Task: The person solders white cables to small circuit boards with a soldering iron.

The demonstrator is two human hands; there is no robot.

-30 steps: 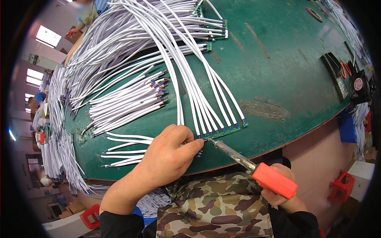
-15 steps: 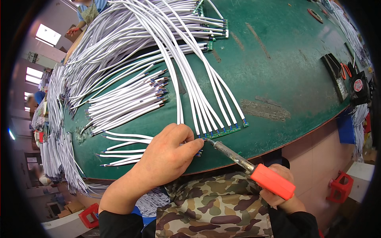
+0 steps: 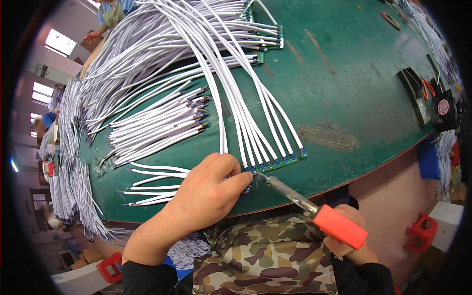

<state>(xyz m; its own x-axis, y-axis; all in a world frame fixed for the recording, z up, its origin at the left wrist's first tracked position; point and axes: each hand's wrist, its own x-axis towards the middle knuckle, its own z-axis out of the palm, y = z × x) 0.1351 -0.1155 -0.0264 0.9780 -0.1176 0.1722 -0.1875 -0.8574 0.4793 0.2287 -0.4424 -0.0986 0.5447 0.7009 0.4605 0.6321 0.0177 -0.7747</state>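
My left hand [image 3: 211, 189] is closed in a pinch on the end of a white cable [image 3: 222, 132], at the left end of a narrow green circuit board strip [image 3: 278, 164]. Its fingertips hide the wire end. Several white cables with blue wire ends fan out from this strip toward the far side. In my right hand [image 3: 344, 226] is a soldering iron [image 3: 339, 226] with a red handle, and its fingers are wrapped around that handle. The iron's tip is beside my left fingertips, just over the strip; whether it touches is too small to tell.
Loose short white cables [image 3: 157, 184] lie left of my hand, with a bundle [image 3: 157, 125] behind them. A large heap of cables [image 3: 142, 54] fills the far left. On the right are a black fan [image 3: 445, 109] and orange-handled pliers [image 3: 428, 88]. Another person [image 3: 113, 14] stands at the far left.
The soldering iron has shifted slightly to the right and toward me, its tip drawing a little back from my left fingertips. My left hand keeps its place.
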